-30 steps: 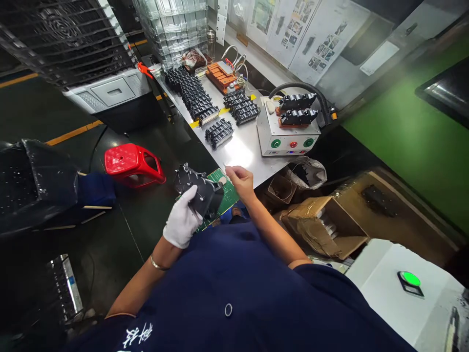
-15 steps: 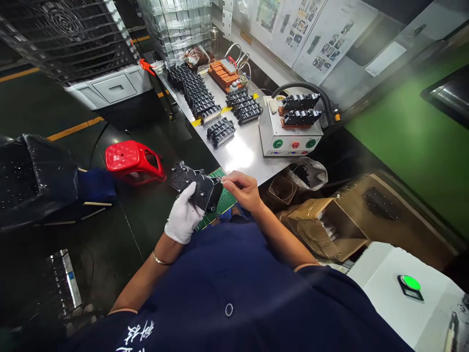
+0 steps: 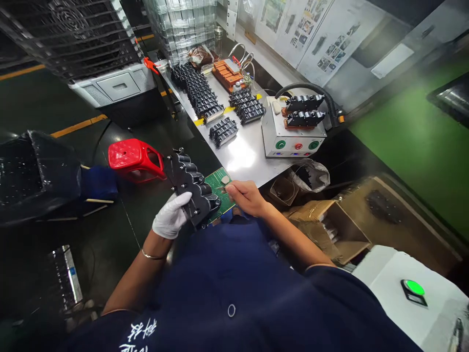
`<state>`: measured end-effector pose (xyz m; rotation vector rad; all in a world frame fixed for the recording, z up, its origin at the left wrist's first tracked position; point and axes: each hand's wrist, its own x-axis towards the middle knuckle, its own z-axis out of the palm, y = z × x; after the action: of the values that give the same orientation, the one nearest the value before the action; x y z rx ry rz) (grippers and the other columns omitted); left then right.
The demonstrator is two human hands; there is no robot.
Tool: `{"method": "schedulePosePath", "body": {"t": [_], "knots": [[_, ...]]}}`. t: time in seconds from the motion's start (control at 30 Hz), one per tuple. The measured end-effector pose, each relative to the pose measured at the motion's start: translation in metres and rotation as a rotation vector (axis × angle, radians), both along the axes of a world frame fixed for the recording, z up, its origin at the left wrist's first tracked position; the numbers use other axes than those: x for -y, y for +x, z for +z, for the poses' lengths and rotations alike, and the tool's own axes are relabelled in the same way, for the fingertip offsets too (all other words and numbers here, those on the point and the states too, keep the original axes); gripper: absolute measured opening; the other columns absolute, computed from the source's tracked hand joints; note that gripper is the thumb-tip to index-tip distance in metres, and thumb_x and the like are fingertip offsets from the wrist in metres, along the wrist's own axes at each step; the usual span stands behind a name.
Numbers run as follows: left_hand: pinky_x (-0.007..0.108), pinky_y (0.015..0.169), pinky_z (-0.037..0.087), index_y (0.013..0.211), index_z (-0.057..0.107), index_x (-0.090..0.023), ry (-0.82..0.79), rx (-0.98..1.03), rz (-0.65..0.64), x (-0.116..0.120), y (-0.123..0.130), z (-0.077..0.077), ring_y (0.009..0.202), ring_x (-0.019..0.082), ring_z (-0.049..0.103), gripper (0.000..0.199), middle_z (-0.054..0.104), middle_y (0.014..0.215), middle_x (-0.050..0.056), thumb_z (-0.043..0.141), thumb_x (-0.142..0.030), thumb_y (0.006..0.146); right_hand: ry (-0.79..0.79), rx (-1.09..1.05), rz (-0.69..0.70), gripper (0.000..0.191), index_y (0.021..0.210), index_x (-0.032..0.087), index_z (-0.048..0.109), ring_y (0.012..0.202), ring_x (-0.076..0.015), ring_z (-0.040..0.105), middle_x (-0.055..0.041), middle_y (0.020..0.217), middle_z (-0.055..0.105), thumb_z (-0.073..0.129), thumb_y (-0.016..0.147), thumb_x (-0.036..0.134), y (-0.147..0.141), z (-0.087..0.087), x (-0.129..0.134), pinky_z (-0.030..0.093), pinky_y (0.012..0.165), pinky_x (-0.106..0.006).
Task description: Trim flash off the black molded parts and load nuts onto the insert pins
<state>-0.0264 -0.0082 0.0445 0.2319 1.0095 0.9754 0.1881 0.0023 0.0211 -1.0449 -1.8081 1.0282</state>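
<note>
My left hand [image 3: 170,216], in a white glove, grips a black moulded plastic part [image 3: 190,188] at its lower left edge, thumb on its flat face. The part is tilted, with a row of rounded lobes turned to the right. My bare right hand [image 3: 246,196] is closed in a pinch just right of the part, apart from it. A thin tip pokes out of its fingers to the left; what it belongs to is hidden. Under both lies a green mat [image 3: 219,178] with a small whitish lump [image 3: 225,180] near my right fingertips.
Rows of similar black parts [image 3: 200,93] stand on the metal table [image 3: 244,159], by an orange fixture [image 3: 227,73]. A white control box [image 3: 293,139] carries two black parts. A red stool [image 3: 134,156] is at left, an open cardboard box [image 3: 342,230] at right.
The black part has turned in my left hand, its lobes now showing, and has moved slightly left. My right hand has drawn away from the part's edge, still pinched.
</note>
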Motion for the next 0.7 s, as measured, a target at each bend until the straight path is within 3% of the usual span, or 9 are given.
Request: {"method": "schedulePosePath", "body": {"t": [0.13,0.3,0.37,0.53,0.7], "knots": [[0.041,0.087,0.059,0.121,0.066,-0.017,0.164,-0.035,-0.118,-0.003,-0.012,0.001,0.092,0.030,0.073,0.058,0.077,0.091,0.008,0.071,-0.006,0.064,0.205,0.154,0.262,0.059,0.070,0.020,0.054,0.054,-0.0105,0.045,0.0008,0.059,0.050,0.036,0.091,0.072,0.001,0.013,0.007,0.029,0.052,-0.025],[0.042,0.087,0.059,0.118,0.067,-0.016,0.150,-0.014,-0.155,-0.002,-0.007,0.001,0.093,0.031,0.073,0.061,0.077,0.090,0.009,0.077,-0.005,0.059,0.268,0.270,0.377,0.061,0.056,0.021,0.036,0.050,-0.0091,0.035,0.0028,0.053,0.040,0.041,0.088,0.073,0.002,0.018,0.005,0.020,0.052,-0.027],[0.041,0.087,0.059,0.118,0.068,-0.016,0.119,-0.012,-0.124,-0.002,-0.004,-0.002,0.090,0.030,0.074,0.057,0.077,0.089,0.009,0.076,-0.005,0.062,0.283,0.273,0.348,0.062,0.054,0.020,0.033,0.049,-0.0089,0.034,0.0029,0.052,0.038,0.042,0.090,0.070,0.003,0.019,0.004,0.020,0.051,-0.028],[0.040,0.089,0.059,0.116,0.069,-0.015,0.069,0.041,-0.026,-0.001,0.001,-0.013,0.089,0.028,0.074,0.046,0.077,0.089,0.009,0.071,-0.006,0.070,0.308,0.295,0.159,0.063,0.059,0.020,0.044,0.055,-0.0112,0.039,-0.0001,0.058,0.044,0.034,0.088,0.075,0.002,0.018,0.001,0.022,0.052,-0.029],[0.042,0.096,0.056,0.118,0.068,-0.014,0.045,0.051,0.023,0.002,0.007,-0.020,0.094,0.027,0.074,0.041,0.077,0.097,0.010,0.068,-0.009,0.077,0.304,0.285,0.144,0.062,0.053,0.021,0.040,0.052,-0.0116,0.036,0.0008,0.053,0.039,0.039,0.090,0.071,0.001,0.015,0.000,0.023,0.052,-0.030]]}}
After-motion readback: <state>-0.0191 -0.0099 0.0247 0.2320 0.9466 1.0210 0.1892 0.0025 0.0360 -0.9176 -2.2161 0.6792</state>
